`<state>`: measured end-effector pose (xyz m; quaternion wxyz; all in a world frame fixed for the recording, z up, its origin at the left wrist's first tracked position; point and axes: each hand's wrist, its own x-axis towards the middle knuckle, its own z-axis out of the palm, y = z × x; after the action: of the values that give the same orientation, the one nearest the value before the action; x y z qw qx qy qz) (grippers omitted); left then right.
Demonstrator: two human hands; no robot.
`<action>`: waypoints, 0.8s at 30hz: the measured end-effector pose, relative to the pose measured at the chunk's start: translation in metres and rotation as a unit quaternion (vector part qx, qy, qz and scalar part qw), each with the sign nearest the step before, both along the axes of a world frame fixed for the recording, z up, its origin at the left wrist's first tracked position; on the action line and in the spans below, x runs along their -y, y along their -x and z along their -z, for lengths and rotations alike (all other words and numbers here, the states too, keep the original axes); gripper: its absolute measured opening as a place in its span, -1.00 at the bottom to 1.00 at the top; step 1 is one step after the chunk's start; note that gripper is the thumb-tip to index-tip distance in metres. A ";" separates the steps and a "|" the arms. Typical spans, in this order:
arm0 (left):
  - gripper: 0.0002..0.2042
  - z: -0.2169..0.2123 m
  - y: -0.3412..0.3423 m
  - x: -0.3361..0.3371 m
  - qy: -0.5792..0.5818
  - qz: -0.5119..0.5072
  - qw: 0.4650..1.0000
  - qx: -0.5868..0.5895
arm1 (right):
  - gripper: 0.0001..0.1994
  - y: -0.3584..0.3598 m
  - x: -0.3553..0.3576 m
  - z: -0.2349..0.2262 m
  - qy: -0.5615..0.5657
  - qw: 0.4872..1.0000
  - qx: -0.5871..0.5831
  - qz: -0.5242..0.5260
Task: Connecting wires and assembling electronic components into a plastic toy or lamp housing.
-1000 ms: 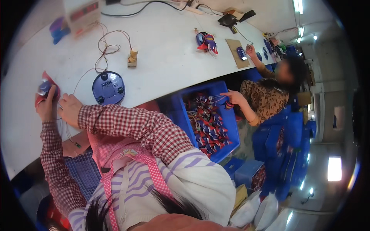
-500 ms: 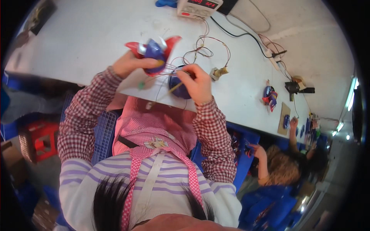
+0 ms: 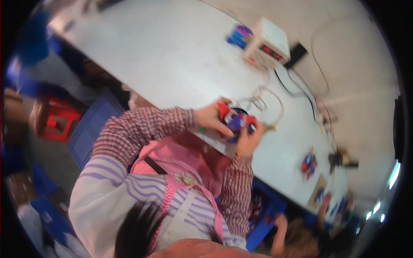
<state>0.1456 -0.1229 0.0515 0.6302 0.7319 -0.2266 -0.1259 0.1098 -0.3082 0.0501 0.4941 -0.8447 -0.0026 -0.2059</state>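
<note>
Both my hands hold a small red, blue and silver plastic toy part (image 3: 234, 122) just over the near edge of the white table. My left hand (image 3: 210, 118) is closed on its left side, with the thumb across the front. My right hand (image 3: 249, 139) pinches its right side with thumb and fingers. Motion blur and the fingers hide the part's details. Thin wires (image 3: 259, 102) loop on the table beyond it. A brass-coloured piece (image 3: 270, 127) lies just right of my right hand.
A white power supply (image 3: 267, 46) with a red display stands at the back beside a blue and purple toy (image 3: 240, 36). Another red and blue toy (image 3: 308, 164) lies to the right, near a black tool (image 3: 338, 160). Co-workers sit at lower right.
The view has turned, shifting the table and power supply. My right hand has left the wires and dark blue round part and now grips the red and blue part with my left.
</note>
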 end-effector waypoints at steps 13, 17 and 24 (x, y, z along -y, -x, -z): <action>-0.54 -0.037 -0.002 -0.086 0.393 -0.210 0.852 -0.274 | -0.69 -0.021 -0.077 -0.048 -0.101 0.989 -0.014 -0.106; -0.55 -0.035 -0.005 -0.102 0.433 -0.269 0.815 -0.276 | -0.75 -0.003 -0.092 -0.042 -0.083 0.992 0.065 -0.066; -0.41 -0.017 -0.008 -0.125 0.539 -0.262 0.767 -0.230 | -0.82 0.027 -0.135 -0.018 -0.136 0.943 -0.133 -0.274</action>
<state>0.1535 0.0025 0.0681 0.9629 0.2518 0.0948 0.0222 0.0829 -0.1728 0.0676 0.6373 -0.7558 -0.1404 0.0532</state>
